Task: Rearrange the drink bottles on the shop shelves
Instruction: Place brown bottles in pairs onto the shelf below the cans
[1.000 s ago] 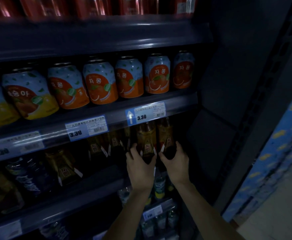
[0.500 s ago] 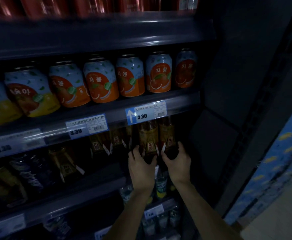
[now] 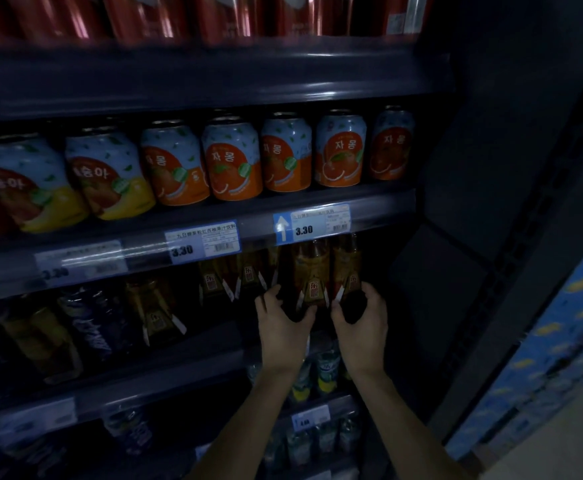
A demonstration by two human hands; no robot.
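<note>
Two amber drink bottles stand side by side at the right end of the middle shelf. My left hand (image 3: pixel 285 325) wraps the lower part of the left amber bottle (image 3: pixel 311 268). My right hand (image 3: pixel 361 323) wraps the lower part of the right amber bottle (image 3: pixel 347 261). Both bottles are upright and touch each other. More amber bottles (image 3: pixel 245 271) of the same kind stand behind and to the left. Their tops are hidden behind the shelf edge above.
Orange and yellow juice cans (image 3: pixel 231 161) line the shelf above, over price tags (image 3: pixel 312 226). Red cans (image 3: pixel 151 15) fill the top shelf. Dark bottles (image 3: pixel 92 327) stand at left, small bottles (image 3: pixel 324 372) sit below. A dark side panel (image 3: pixel 456 271) closes the shelf at right.
Both hands stay on the two amber bottles at the same spot. The view has shifted slightly; the bottles and hands show no clear movement.
</note>
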